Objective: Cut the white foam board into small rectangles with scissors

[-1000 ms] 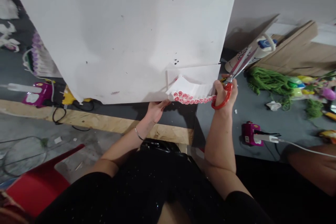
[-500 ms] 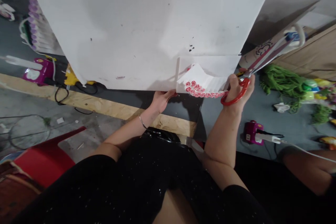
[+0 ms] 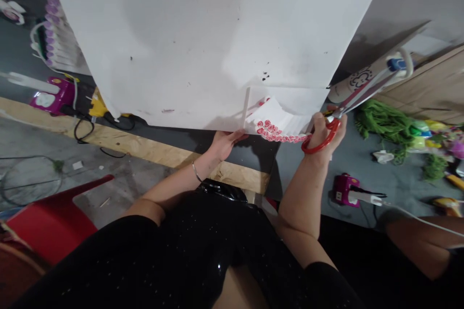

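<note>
A pair of red-handled scissors [image 3: 322, 141] is in my right hand [image 3: 325, 131], with the fingers bent around the handle and the blades pointing up and right. The same hand is against the right end of a shallow white tray [image 3: 290, 91]. In the tray lies a bundle of white sticks [image 3: 281, 115] whose near ends show red rose-like patterns. My left hand [image 3: 224, 144] is at the tray's lower left corner, thumb and fingers closed on its edge; the fingertips are partly hidden beneath. The tray rests at the near edge of a large white board [image 3: 188, 48].
Purple-ended sticks [image 3: 54, 34] lie at the left, near a purple power adapter [image 3: 60, 96] and a yellow plug [image 3: 97, 106]. To the right are green stems [image 3: 384, 120], a second purple adapter [image 3: 344, 189] and another person's arm [image 3: 416, 241]. A red stool [image 3: 54, 217] stands lower left.
The view has shifted slightly, so the board, tray and hands appear a little lower. Both hands keep their hold, and the scissors stay in my right hand.
</note>
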`<state>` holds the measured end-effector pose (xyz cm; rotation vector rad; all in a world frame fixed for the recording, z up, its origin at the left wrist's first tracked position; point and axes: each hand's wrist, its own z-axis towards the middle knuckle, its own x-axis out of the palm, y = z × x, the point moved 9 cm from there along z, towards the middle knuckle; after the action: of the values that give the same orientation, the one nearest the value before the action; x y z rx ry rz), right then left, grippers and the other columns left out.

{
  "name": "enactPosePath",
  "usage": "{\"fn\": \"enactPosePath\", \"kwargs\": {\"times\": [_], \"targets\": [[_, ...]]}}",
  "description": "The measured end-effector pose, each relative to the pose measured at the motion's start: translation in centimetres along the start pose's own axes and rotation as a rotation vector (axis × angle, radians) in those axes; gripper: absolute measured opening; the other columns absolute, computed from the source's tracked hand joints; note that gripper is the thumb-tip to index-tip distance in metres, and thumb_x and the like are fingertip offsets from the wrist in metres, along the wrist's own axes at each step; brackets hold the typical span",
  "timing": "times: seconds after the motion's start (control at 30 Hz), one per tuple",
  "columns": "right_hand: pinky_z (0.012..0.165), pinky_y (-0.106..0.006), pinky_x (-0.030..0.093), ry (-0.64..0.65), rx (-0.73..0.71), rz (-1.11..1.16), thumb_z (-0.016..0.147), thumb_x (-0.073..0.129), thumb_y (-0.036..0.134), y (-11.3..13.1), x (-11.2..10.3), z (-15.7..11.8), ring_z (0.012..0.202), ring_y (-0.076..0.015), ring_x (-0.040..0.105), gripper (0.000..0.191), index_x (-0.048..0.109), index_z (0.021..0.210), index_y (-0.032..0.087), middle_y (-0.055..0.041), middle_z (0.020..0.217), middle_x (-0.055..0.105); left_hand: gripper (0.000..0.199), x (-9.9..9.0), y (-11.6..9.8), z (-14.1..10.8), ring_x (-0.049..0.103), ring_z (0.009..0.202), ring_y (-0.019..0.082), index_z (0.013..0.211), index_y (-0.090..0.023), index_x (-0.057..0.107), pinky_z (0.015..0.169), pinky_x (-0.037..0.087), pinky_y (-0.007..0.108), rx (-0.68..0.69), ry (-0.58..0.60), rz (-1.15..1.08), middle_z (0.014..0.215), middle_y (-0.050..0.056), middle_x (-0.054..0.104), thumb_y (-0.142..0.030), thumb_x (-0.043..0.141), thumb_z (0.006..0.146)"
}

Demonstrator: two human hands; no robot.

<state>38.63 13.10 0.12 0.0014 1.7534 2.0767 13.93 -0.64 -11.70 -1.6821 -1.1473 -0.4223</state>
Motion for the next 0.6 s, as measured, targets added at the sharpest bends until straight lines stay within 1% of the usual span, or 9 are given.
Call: {"fn": "enactPosePath", "kwargs": {"times": [0.1,0.17,0.3,0.37,0.43,0.5,0.6], "targets": [[0.076,-0.041,0.054,-0.003,-0.004,0.052,0.069,0.069,0.032,-0.09,0.11,-0.17,0.071,-0.0215,0.057,0.032,0.056,0.098,0.03,0.0022,0.076,0.055,0.037,-0.24,-0.01,-0.12,0.081,0.091,0.024,0.08,-0.017,0.078,0.09,0.067,0.041,-0.003,-0.039,-0.014,0.091,0.006,0.084,-0.02,0.106,0.056],[0.074,-0.039,0.053,-0.022,0.006,0.069,0.066,0.069,0.031,-0.19,0.04,-0.19,0.07,-0.0201,0.057,0.033,0.056,0.097,0.03,0.0027,0.075,0.057,0.036,-0.21,-0.11,-0.2,0.081,0.089,0.023,0.082,-0.018,0.079,0.089,0.068,0.04,-0.008,-0.047,-0.02,0.089,0.005,0.084,-0.018,0.105,0.058],[0.073,-0.035,0.051,-0.032,0.032,0.043,0.063,0.068,0.031,-0.46,-0.01,-0.1,0.068,-0.0163,0.056,0.036,0.057,0.097,0.028,0.0046,0.075,0.058,0.043,-0.34,-0.26,-0.33,0.078,0.081,0.02,0.097,-0.018,0.082,0.078,0.066,0.035,-0.024,-0.085,-0.043,0.084,0.002,0.082,-0.01,0.102,0.06],[0.074,-0.035,0.051,-0.027,0.037,0.033,0.064,0.068,0.03,-0.56,-0.02,-0.1,0.068,-0.0158,0.056,0.035,0.058,0.097,0.027,0.005,0.075,0.06,0.045,-0.6,-0.27,-0.32,0.076,0.075,0.017,0.1,-0.018,0.082,0.073,0.063,0.031,-0.025,-0.121,-0.044,0.08,0.001,0.081,-0.007,0.101,0.061],[0.075,-0.036,0.051,-0.024,0.028,0.04,0.065,0.069,0.031,-0.58,-0.09,-0.16,0.068,-0.0162,0.057,0.034,0.059,0.097,0.027,0.005,0.076,0.061,0.046,-0.74,-0.25,-0.23,0.074,0.073,0.015,0.1,-0.019,0.083,0.071,0.061,0.03,-0.013,-0.14,-0.046,0.078,0.0,0.08,-0.007,0.101,0.06],[0.076,-0.037,0.052,-0.015,0.011,0.058,0.067,0.07,0.033,-0.58,-0.11,-0.24,0.068,-0.0169,0.058,0.033,0.06,0.099,0.027,0.005,0.075,0.06,0.045,-0.73,-0.21,-0.12,0.074,0.074,0.016,0.096,-0.018,0.083,0.072,0.06,0.029,0.008,-0.14,-0.052,0.079,0.0,0.081,-0.009,0.103,0.057],[0.075,-0.037,0.053,-0.017,0.002,0.062,0.069,0.072,0.034,-0.79,-0.23,-0.29,0.066,-0.0177,0.057,0.032,0.061,0.098,0.028,0.0054,0.073,0.058,0.041,-0.36,0.05,-0.03,0.075,0.078,0.017,0.081,-0.017,0.08,0.075,0.062,0.031,0.013,-0.102,-0.055,0.084,0.003,0.083,-0.018,0.107,0.05]]}}
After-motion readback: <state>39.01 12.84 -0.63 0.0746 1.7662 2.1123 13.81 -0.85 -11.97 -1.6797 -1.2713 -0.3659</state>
